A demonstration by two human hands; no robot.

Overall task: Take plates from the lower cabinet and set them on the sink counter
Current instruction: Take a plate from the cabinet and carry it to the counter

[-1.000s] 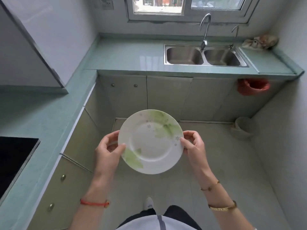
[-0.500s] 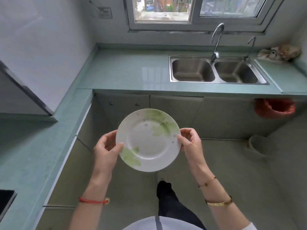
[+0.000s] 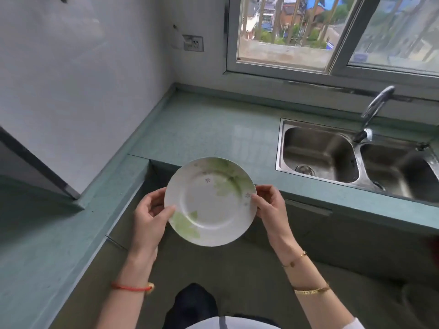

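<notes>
A white plate (image 3: 210, 201) with green leaf prints and small purple flowers is held level between both hands. My left hand (image 3: 148, 216) grips its left rim with the thumb on top. My right hand (image 3: 269, 206) pinches the right rim. The plate's far edge overlaps the front edge of the green sink counter (image 3: 209, 131); the rest hangs in front of the closed lower cabinets (image 3: 308, 224).
A double steel sink (image 3: 356, 157) with a curved tap (image 3: 373, 112) is set in the counter to the right. A second green counter (image 3: 47, 233) runs along the left wall. A window (image 3: 332, 32) and a wall socket (image 3: 193, 43) are behind.
I have moved closer to the sink counter with the plate held in both hands; the counter and sink now fill much more of the view.
</notes>
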